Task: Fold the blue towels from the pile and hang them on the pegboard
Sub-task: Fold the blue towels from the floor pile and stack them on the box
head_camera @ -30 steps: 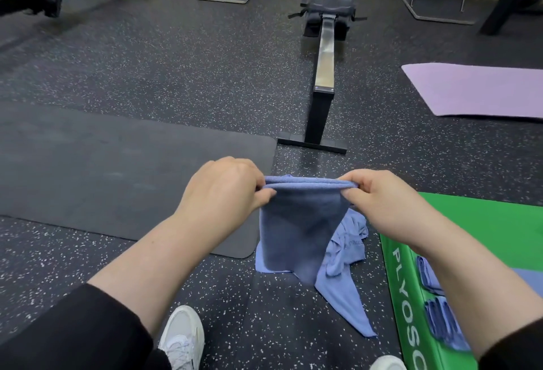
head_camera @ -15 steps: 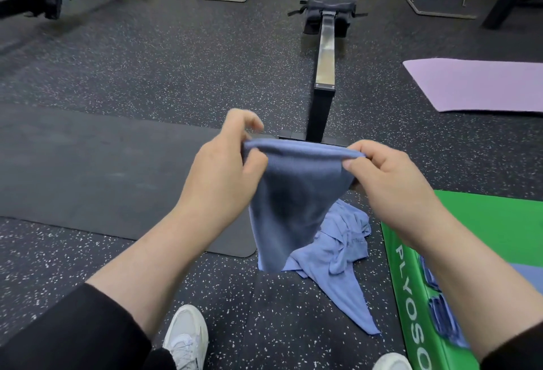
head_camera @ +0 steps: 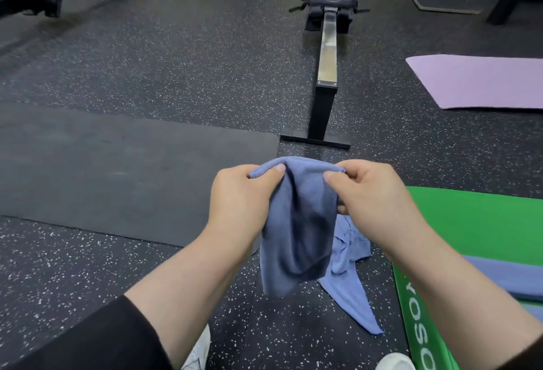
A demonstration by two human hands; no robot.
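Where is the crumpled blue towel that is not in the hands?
In the head view, the crumpled blue towel lies on the speckled floor, right of centre, behind the held towel and beside the green mat.

Green mat (head_camera: 470, 222) lettering cut off (arm hides part); top-left equipment (head_camera: 35, 2) blurred

head view, facing down, hands near
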